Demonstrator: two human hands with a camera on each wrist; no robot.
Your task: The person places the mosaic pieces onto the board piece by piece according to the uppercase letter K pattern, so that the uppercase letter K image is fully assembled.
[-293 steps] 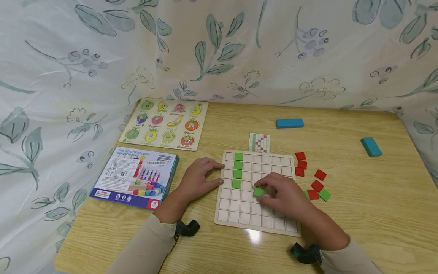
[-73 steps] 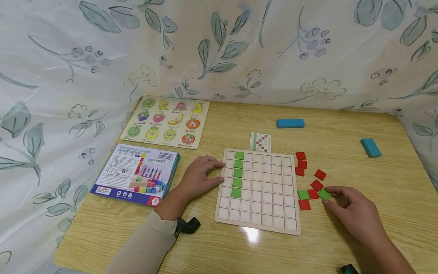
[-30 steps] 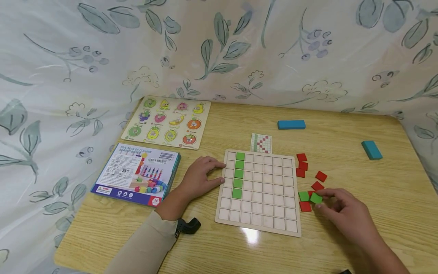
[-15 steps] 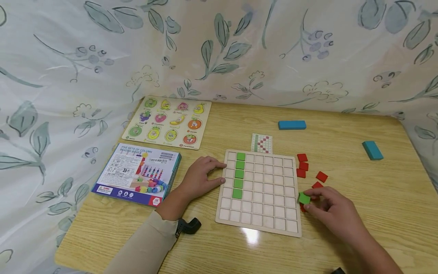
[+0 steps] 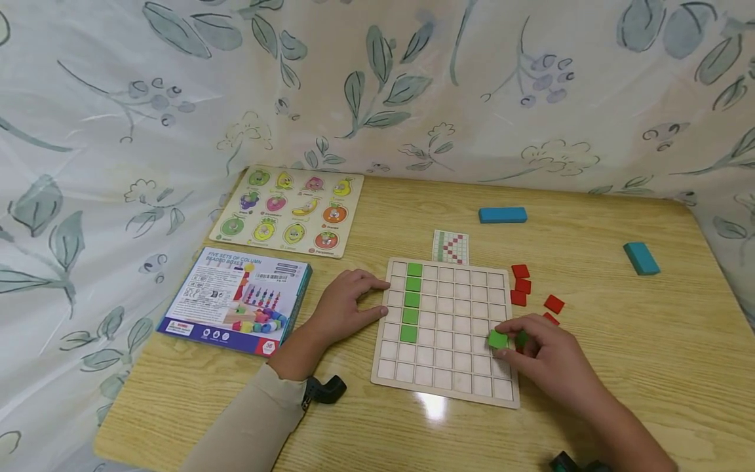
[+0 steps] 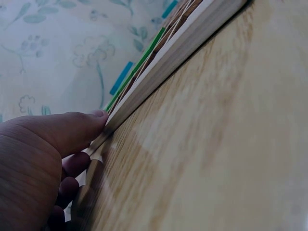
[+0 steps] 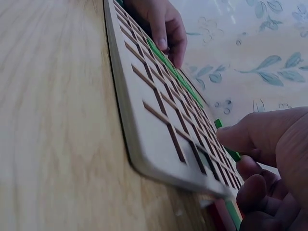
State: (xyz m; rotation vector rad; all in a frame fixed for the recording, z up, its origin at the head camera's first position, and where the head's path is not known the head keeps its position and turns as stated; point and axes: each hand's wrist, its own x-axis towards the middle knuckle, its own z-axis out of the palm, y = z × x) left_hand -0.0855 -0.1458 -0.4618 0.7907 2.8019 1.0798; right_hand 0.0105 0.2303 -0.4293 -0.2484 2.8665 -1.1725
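My right hand (image 5: pixel 545 347) pinches a green square tile (image 5: pixel 497 339) between thumb and fingers, over the right side of the wooden grid board (image 5: pixel 434 377). In the right wrist view, the tile's green edge (image 7: pixel 218 123) shows at the thumb tip. My left hand (image 5: pixel 348 305) touches the board's left edge with thumb and index finger; the left wrist view shows the thumb (image 6: pixel 84 127) against that edge. Several green tiles (image 5: pixel 411 299) fill a column, second from the left, from the top row down. Another green tile (image 5: pixel 522 339) lies partly hidden behind my right fingers.
Several red tiles (image 5: pixel 522 286) lie right of the board, some hidden by my right hand. A small pattern card (image 5: pixel 451 247) touches the board's far edge. Two blue blocks (image 5: pixel 503 215) lie farther back. On the left are a fruit puzzle board (image 5: pixel 283 246) and a boxed toy (image 5: pixel 236 301).
A fifth green tile has joined the column since the oldest frame. My right hand has picked up another green tile from the loose ones and carried it left over the board. My left hand stays put.
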